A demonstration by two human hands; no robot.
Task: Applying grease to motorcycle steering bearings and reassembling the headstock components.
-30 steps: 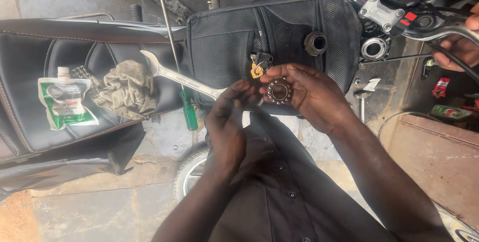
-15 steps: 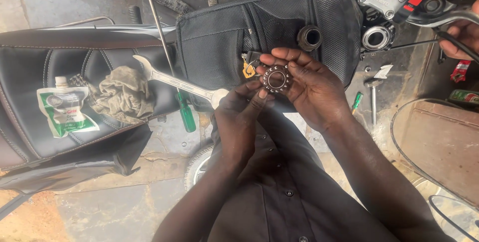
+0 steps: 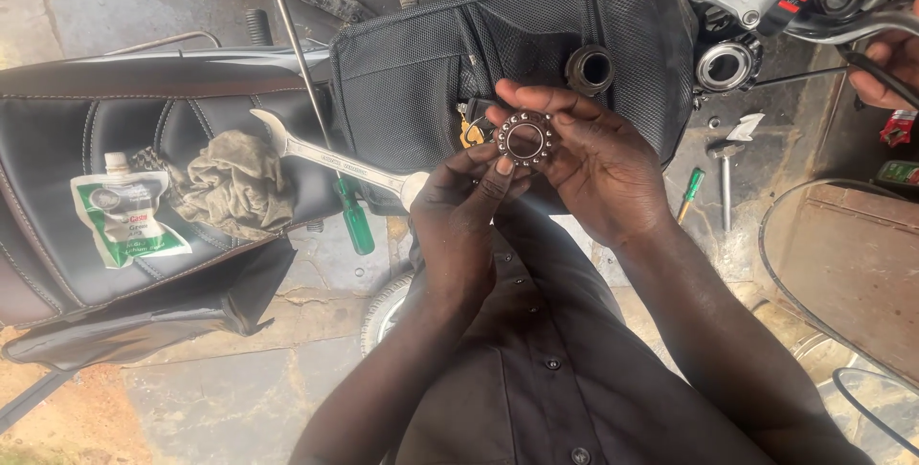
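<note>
The grip of the right hand [image 3: 603,173] is closed around a ball bearing ring [image 3: 524,139], a steel cage studded with small balls, pinched between thumb and fingers and held up over the black tank cover [image 3: 421,82]. The left hand [image 3: 459,211] comes up from below with its fingers bunched narrow, one fingertip pressing against the near edge of the ring; it holds nothing of its own.

Just left of the left hand, a silver open-ended spanner [image 3: 325,154] lies slantwise across the black motorcycle seat [image 3: 57,120], its near end touching the hand. A green-handled screwdriver [image 3: 357,226] hangs off the seat edge beside it, its long shaft running to the far side. Further left on the seat sit a crumpled grey rag [image 3: 235,182] and a green and white grease pouch [image 3: 124,221].

Beyond the ring, a dark round filler opening [image 3: 589,69] shows in the tank cover, and to its right a shiny steering bearing seat [image 3: 725,65]. On the ground to the right lie a small hammer [image 3: 725,173] and a second green screwdriver [image 3: 690,192]. Another person's hand [image 3: 885,68] grips the handlebar at the far right.
</note>
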